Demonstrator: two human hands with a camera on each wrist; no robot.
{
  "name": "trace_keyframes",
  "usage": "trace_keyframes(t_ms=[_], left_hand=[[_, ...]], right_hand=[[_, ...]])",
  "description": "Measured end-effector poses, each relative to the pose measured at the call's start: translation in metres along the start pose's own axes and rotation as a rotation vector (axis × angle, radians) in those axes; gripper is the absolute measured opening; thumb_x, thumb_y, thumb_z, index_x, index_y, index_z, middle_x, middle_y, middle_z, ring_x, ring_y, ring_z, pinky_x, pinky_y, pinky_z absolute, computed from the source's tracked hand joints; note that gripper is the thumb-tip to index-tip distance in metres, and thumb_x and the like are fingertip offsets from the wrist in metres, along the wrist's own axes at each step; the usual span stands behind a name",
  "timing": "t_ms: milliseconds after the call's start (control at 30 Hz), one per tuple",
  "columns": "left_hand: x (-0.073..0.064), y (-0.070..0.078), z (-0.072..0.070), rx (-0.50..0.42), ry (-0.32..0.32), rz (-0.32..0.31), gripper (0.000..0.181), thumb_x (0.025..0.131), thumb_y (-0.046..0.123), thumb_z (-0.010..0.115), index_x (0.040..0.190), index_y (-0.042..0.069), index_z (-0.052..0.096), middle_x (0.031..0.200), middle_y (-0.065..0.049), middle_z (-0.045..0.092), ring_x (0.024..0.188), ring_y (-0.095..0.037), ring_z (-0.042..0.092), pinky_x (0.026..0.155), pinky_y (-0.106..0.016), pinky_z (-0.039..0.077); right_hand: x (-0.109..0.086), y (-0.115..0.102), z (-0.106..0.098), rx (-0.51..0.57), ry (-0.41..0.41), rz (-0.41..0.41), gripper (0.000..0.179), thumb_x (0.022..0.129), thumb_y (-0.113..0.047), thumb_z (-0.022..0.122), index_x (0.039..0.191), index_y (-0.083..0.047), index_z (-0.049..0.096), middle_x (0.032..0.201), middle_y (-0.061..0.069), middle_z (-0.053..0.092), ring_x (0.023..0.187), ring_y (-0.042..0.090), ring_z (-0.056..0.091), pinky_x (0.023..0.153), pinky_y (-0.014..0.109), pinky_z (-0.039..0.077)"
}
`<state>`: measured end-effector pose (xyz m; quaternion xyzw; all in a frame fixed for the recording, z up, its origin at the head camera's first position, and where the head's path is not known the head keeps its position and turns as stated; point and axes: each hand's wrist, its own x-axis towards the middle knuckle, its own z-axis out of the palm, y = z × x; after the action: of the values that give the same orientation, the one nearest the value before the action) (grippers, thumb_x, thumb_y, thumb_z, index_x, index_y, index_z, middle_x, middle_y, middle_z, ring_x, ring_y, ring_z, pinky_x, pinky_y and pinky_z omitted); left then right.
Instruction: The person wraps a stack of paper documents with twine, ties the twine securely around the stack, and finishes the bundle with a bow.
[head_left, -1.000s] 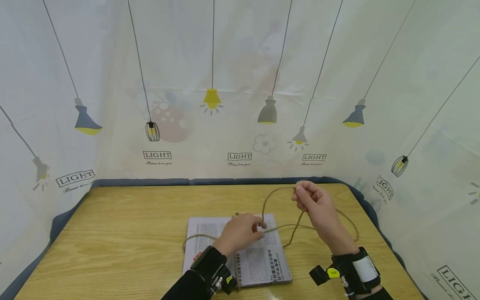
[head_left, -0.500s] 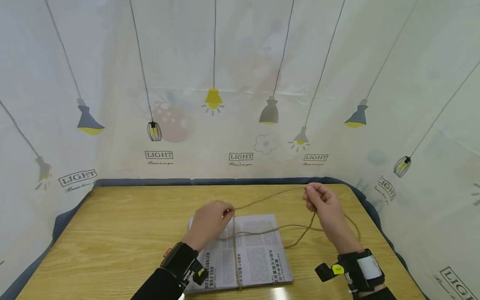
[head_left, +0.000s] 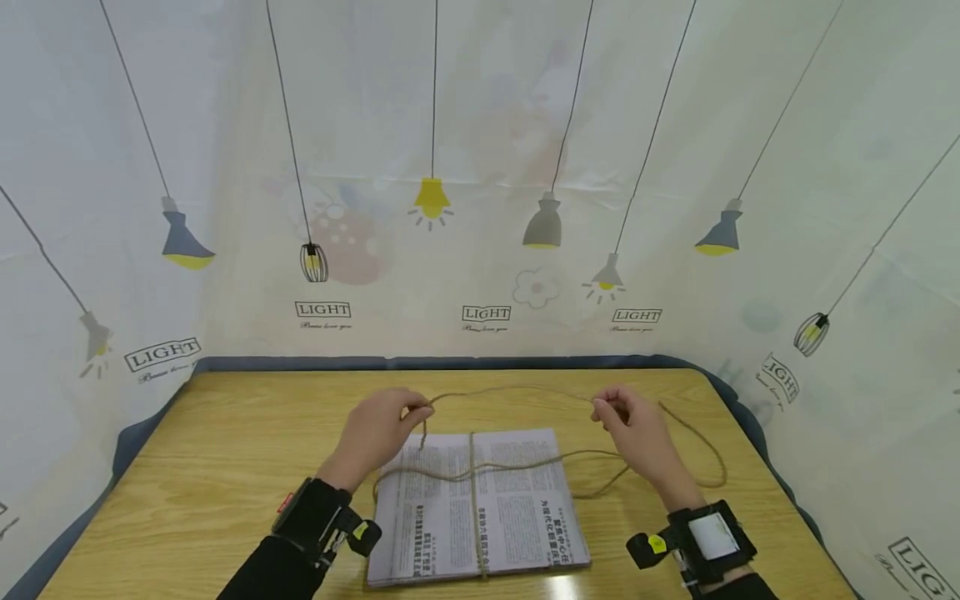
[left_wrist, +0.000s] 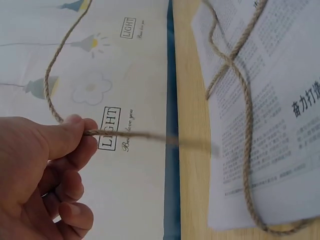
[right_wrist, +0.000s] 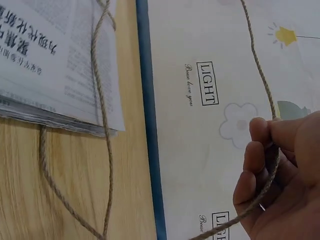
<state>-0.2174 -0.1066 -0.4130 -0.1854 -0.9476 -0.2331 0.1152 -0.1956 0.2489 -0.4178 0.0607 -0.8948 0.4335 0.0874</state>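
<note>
A stack of newspapers (head_left: 517, 512) lies on the table, with brown twine (head_left: 474, 500) running down its middle from far edge to near edge. Another length of the twine crosses the stack sideways and trails off to the right. My left hand (head_left: 378, 433), raised over the stack's far left corner, pinches the twine between thumb and forefinger; a short free end sticks out past the fingertips in the left wrist view. To the right of the stack, my right hand (head_left: 637, 437) pinches the same strand. Between both hands the strand bows in a slack arc above the table.
The wooden table (head_left: 247, 467) extends on both sides of the stack. A loop of twine (head_left: 712, 450) lies to the right, beyond the right hand. Behind the table hangs a pale curtain (head_left: 420, 100) printed with lamps; a dark blue band runs along the table edge.
My left hand has moved left and up from over the stack, drawing the twine along and uncovering the crossing strands. The right hand still holds the twine, shifting slightly right, then lower.
</note>
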Motion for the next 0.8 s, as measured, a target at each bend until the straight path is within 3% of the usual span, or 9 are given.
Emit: trace_keyframes(t_ms=[300,500,700,800], left_hand=[[0.000,-0.006,-0.006,-0.093,-0.018,-0.040,0.015,0.097,0.026,0.061,0.101,0.019,0.073,0.089,0.001,0.072,0.069,-0.010,0.057,0.064,-0.029,0.045],[-0.001,-0.010,-0.001,-0.179,-0.022,-0.095,0.013,0.096,0.026,0.062,0.099,0.020,0.073,0.087,0.003,0.070,0.067,-0.010,0.050,0.064,-0.027,0.041],[-0.005,-0.010,-0.001,-0.264,-0.050,-0.132,0.014,0.096,0.025,0.062,0.102,0.017,0.072,0.094,0.002,0.069,0.077,-0.013,0.053,0.073,-0.032,0.044],[-0.006,-0.009,-0.001,-0.288,-0.062,-0.137,0.014,0.097,0.024,0.062,0.104,0.017,0.071,0.095,0.002,0.068,0.078,-0.014,0.052,0.074,-0.032,0.044]], right_hand=[[-0.002,0.005,0.019,-0.042,-0.038,-0.082,0.015,0.102,-0.024,0.052,0.107,-0.013,0.061,0.088,0.002,0.066,0.073,0.011,0.057,0.062,0.024,0.045],[-0.006,0.004,0.029,-0.058,-0.079,-0.093,0.012,0.101,-0.022,0.055,0.105,-0.015,0.063,0.090,-0.001,0.067,0.085,0.014,0.063,0.074,0.028,0.050],[-0.008,0.003,0.034,-0.081,-0.117,-0.069,0.012,0.099,-0.015,0.057,0.108,-0.010,0.063,0.095,0.001,0.067,0.093,0.016,0.064,0.087,0.040,0.051],[-0.008,0.006,0.037,-0.115,-0.109,-0.077,0.017,0.098,-0.015,0.058,0.113,-0.007,0.062,0.105,0.005,0.067,0.101,0.021,0.064,0.091,0.046,0.049]])
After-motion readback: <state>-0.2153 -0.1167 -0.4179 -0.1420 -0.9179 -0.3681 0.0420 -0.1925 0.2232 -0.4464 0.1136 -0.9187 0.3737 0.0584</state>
